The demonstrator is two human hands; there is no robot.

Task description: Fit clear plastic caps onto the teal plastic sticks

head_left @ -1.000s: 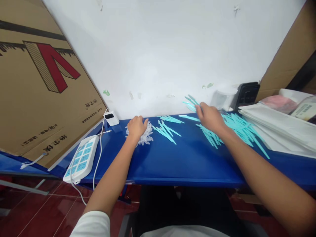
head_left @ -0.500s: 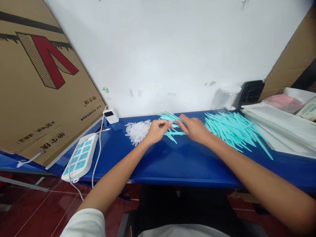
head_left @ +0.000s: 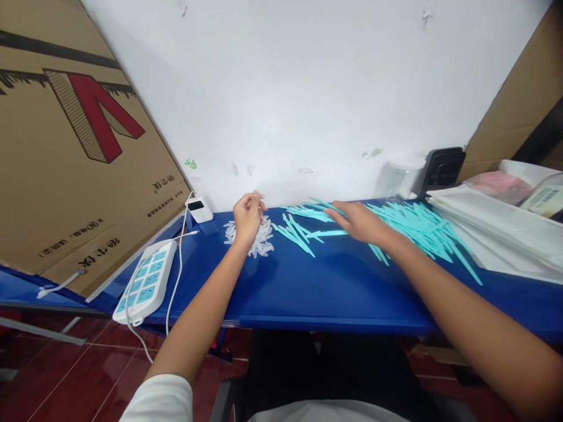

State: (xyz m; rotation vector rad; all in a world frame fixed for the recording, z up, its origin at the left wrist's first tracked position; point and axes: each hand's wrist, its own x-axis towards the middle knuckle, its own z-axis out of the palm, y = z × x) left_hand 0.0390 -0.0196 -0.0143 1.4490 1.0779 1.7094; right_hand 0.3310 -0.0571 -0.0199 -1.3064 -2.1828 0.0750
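Note:
My left hand is raised just over the pile of small translucent white pieces, its fingers curled and pinched together. Whatever lies between those fingertips, if anything, is too small to make out. Between the thumb and fingers of my right hand is a slim teal stick, its pointed end toward the upper left. Below and left of that hand several loose teal sticks lie on the blue table. A big heap of teal sticks spreads to the right, partly behind my right hand and forearm.
On the left are a white power strip, its cable, a small white device and a large cardboard box. White sheets or bags, a clear jar and a black object stand at the right. A white wall closes the back.
My hands have moved apart. The left has gone left, from beside the right hand to over the white pile. The right has shifted slightly right, still holding a teal stick.

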